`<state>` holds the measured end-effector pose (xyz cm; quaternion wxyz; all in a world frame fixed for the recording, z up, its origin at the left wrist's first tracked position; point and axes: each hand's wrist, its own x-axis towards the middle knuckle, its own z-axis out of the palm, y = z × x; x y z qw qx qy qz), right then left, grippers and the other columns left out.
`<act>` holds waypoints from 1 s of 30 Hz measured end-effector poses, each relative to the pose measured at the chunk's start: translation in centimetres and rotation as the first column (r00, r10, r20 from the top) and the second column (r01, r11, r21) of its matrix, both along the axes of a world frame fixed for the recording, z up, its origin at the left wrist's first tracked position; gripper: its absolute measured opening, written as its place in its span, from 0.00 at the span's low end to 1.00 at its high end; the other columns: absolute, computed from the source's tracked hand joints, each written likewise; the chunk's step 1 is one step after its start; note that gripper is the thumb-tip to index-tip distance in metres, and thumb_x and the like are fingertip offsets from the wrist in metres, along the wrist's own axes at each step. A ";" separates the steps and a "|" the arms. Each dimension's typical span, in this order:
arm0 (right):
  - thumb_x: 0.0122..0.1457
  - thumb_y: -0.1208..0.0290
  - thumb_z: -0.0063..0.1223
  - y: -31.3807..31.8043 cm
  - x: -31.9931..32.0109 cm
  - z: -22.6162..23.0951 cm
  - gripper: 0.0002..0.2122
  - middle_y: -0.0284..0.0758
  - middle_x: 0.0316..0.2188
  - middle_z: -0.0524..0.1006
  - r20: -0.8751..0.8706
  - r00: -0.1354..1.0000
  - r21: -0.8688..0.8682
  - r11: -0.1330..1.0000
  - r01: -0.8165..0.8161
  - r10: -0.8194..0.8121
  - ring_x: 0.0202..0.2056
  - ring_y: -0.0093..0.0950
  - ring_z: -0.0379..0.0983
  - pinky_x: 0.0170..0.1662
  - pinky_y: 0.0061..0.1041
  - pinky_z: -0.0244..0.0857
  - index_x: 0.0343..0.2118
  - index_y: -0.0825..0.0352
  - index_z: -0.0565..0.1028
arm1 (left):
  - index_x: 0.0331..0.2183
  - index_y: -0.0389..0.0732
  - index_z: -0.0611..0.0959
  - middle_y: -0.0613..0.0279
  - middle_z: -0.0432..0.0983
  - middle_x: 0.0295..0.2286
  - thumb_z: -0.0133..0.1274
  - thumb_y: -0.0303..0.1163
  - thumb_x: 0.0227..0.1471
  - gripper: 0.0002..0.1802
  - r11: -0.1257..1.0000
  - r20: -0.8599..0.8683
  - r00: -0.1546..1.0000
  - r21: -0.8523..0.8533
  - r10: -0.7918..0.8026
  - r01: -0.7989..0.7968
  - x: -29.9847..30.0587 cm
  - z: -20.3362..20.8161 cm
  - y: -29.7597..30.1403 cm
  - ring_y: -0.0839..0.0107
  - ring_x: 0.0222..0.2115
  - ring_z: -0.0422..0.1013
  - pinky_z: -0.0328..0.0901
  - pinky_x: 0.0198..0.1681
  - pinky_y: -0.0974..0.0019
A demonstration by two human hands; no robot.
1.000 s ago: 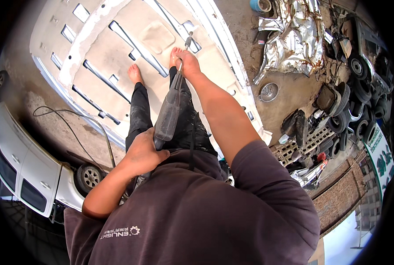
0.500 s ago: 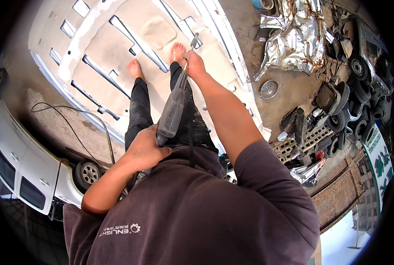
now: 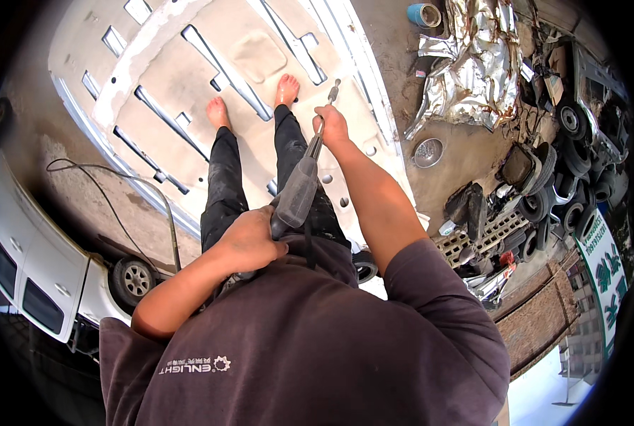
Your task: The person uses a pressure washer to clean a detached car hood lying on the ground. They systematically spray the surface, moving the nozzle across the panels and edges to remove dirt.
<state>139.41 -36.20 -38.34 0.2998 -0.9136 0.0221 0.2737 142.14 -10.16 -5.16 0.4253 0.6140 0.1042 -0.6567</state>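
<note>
A spray lance (image 3: 297, 192) with a thick dark sleeve and a thin metal tube points away from my waist, a little to the right. My left hand (image 3: 249, 238) is closed round its rear end, just in front of my shirt; the part behind the hand is hidden. Farther forward, my right hand (image 3: 333, 124) is wrapped round the metal tube, near the nozzle (image 3: 334, 89). The nozzle hangs over a cream panel (image 3: 182, 64) with long slots and ridges. I stand barefoot on this panel. No spray can be made out.
A dark hose (image 3: 111, 170) loops at the left, beside a white car (image 3: 51, 263). On the right lie crumpled silvery sheet metal (image 3: 477, 67), a metal bowl (image 3: 428, 153), a blue bucket (image 3: 424, 15), a perforated beam (image 3: 498, 227) and several tyres (image 3: 572, 121).
The front of the lance has swung to the right and slightly nearer, with my right hand still on it. My left hand has shifted slightly right, keeping its hold.
</note>
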 end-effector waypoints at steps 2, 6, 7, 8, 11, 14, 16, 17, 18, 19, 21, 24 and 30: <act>0.49 0.73 0.55 3.0 4.4 -0.2 0.10 0.46 0.32 0.76 0.036 0.999 0.056 0.998 0.013 -0.015 0.37 0.47 0.76 0.42 0.41 0.71 0.34 0.65 0.82 | 0.50 0.21 0.74 0.34 0.79 0.36 0.62 0.32 0.43 0.34 0.997 0.052 0.998 0.070 0.032 -0.035 1.2 0.3 0.5 0.42 0.42 0.76 0.68 0.48 0.53; 0.52 0.71 0.51 8.2 11.7 -1.3 0.13 0.44 0.36 0.78 0.079 0.996 0.122 0.992 -0.041 0.032 0.39 0.46 0.77 0.44 0.38 0.72 0.39 0.62 0.83 | 0.49 0.23 0.74 0.34 0.79 0.36 0.63 0.31 0.44 0.32 0.977 0.073 0.995 0.196 0.068 -0.081 4.3 2.0 1.4 0.41 0.43 0.76 0.68 0.48 0.53; 0.53 0.70 0.51 8.7 12.3 -1.6 0.13 0.43 0.37 0.78 0.065 0.998 0.175 0.984 -0.017 0.006 0.40 0.46 0.77 0.45 0.38 0.72 0.39 0.62 0.83 | 0.46 0.28 0.76 0.39 0.79 0.37 0.64 0.30 0.43 0.28 0.968 0.077 0.990 0.214 0.116 -0.130 4.4 2.1 1.5 0.48 0.42 0.76 0.67 0.49 0.56; 0.53 0.70 0.51 9.1 12.9 -1.8 0.13 0.43 0.37 0.78 0.050 0.999 0.226 0.974 0.010 -0.021 0.40 0.46 0.77 0.45 0.38 0.72 0.39 0.62 0.83 | 0.47 0.26 0.76 0.37 0.79 0.37 0.64 0.30 0.43 0.29 0.970 0.096 0.990 0.214 0.100 -0.119 4.6 2.3 1.6 0.46 0.42 0.76 0.67 0.49 0.55; 0.50 0.72 0.55 8.9 12.6 -1.8 0.08 0.43 0.35 0.77 0.086 0.995 0.207 0.978 0.025 -0.043 0.39 0.45 0.76 0.43 0.38 0.71 0.33 0.63 0.81 | 0.49 0.22 0.75 0.33 0.79 0.37 0.63 0.31 0.44 0.32 0.976 0.114 0.991 0.202 0.065 -0.087 5.1 2.3 1.7 0.42 0.43 0.76 0.68 0.49 0.52; 0.52 0.69 0.52 5.8 9.5 -2.1 0.11 0.44 0.33 0.78 0.082 0.997 0.127 0.992 -0.007 -0.004 0.38 0.47 0.77 0.43 0.39 0.71 0.35 0.60 0.84 | 0.48 0.21 0.74 0.32 0.79 0.37 0.63 0.33 0.44 0.33 0.988 0.065 0.997 0.144 0.047 -0.056 4.8 1.6 1.3 0.41 0.43 0.76 0.68 0.49 0.52; 0.52 0.69 0.52 4.3 8.0 -2.2 0.11 0.44 0.32 0.78 0.023 0.999 0.117 0.993 0.027 -0.030 0.38 0.46 0.76 0.43 0.39 0.71 0.35 0.60 0.84 | 0.48 0.21 0.74 0.32 0.79 0.37 0.63 0.33 0.44 0.33 0.994 0.050 0.998 0.098 0.044 -0.049 4.8 1.1 1.1 0.41 0.43 0.76 0.68 0.49 0.52; 0.52 0.70 0.52 4.3 8.3 -2.5 0.11 0.44 0.32 0.77 -0.008 0.999 0.125 0.991 0.054 -0.053 0.38 0.46 0.76 0.43 0.39 0.71 0.35 0.61 0.84 | 0.48 0.21 0.74 0.32 0.79 0.37 0.63 0.33 0.44 0.33 0.993 0.066 0.997 0.105 0.041 -0.048 4.8 1.1 1.1 0.41 0.43 0.76 0.68 0.48 0.52; 0.52 0.70 0.52 4.8 8.9 -3.1 0.11 0.44 0.32 0.77 -0.039 0.996 0.133 0.988 0.079 -0.074 0.38 0.46 0.77 0.43 0.39 0.71 0.36 0.62 0.83 | 0.48 0.21 0.74 0.32 0.79 0.37 0.63 0.33 0.44 0.32 0.992 0.081 0.996 0.113 0.040 -0.049 4.7 1.1 1.3 0.41 0.43 0.76 0.68 0.48 0.52; 0.53 0.71 0.53 5.6 9.4 -3.5 0.11 0.44 0.32 0.77 -0.071 0.992 0.143 0.984 0.109 -0.100 0.38 0.46 0.77 0.42 0.38 0.71 0.36 0.63 0.83 | 0.48 0.22 0.74 0.32 0.79 0.37 0.63 0.33 0.44 0.32 0.991 0.097 0.995 0.125 0.033 -0.045 4.7 1.0 1.6 0.40 0.42 0.76 0.68 0.48 0.51; 0.52 0.73 0.57 8.4 12.9 -1.8 0.06 0.43 0.32 0.76 -0.021 1.000 0.179 0.984 0.019 -0.016 0.39 0.44 0.76 0.43 0.39 0.71 0.32 0.64 0.81 | 0.48 0.22 0.74 0.32 0.79 0.36 0.63 0.32 0.45 0.31 0.976 0.080 0.993 0.194 0.081 -0.096 5.7 1.5 2.0 0.40 0.42 0.76 0.68 0.48 0.51; 0.50 0.75 0.59 12.8 18.8 -0.8 0.04 0.42 0.31 0.75 0.107 0.986 0.201 0.969 -0.146 0.126 0.40 0.44 0.75 0.44 0.40 0.71 0.30 0.65 0.79 | 0.47 0.23 0.75 0.32 0.79 0.35 0.63 0.31 0.45 0.30 0.951 0.123 0.983 0.262 0.136 -0.164 7.4 2.1 3.3 0.39 0.42 0.76 0.68 0.47 0.51; 0.51 0.73 0.57 17.5 23.5 -1.1 0.03 0.43 0.31 0.75 0.216 0.971 0.295 0.941 -0.165 0.102 0.39 0.45 0.74 0.43 0.40 0.71 0.29 0.63 0.80 | 0.47 0.23 0.74 0.32 0.79 0.34 0.63 0.30 0.45 0.30 0.924 0.186 0.967 0.307 0.176 -0.228 9.3 2.3 5.1 0.38 0.42 0.75 0.68 0.47 0.51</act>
